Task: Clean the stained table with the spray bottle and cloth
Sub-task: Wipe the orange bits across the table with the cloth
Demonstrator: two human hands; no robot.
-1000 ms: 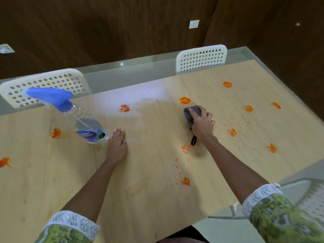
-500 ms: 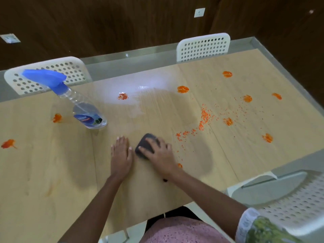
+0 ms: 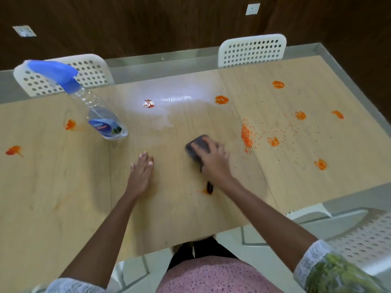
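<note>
The wooden table (image 3: 211, 208) carries several orange stains (image 3: 221, 100) and a band of orange crumbs (image 3: 246, 136). My right hand (image 3: 213, 160) presses a dark grey cloth (image 3: 196, 148) onto the middle of the table, fingers spread over it and blurred. A little to its left, my left hand (image 3: 141, 173) lies flat on the wood with straight fingers, holding nothing. A clear spray bottle (image 3: 99, 115) with a blue trigger head stands at the back left, apart from both hands. A wet sheen (image 3: 165, 117) covers the wood behind the cloth.
Two white perforated chairs (image 3: 252, 52) stand at the far side, another (image 3: 359, 235) at the near right. A small dark object (image 3: 209, 187) lies on the table under my right wrist. The table's near edge runs just in front of my body.
My right hand swept the cloth from the far middle back toward me, then right again. Orange crumbs now lie in a band on the right. My left hand stayed flat.
</note>
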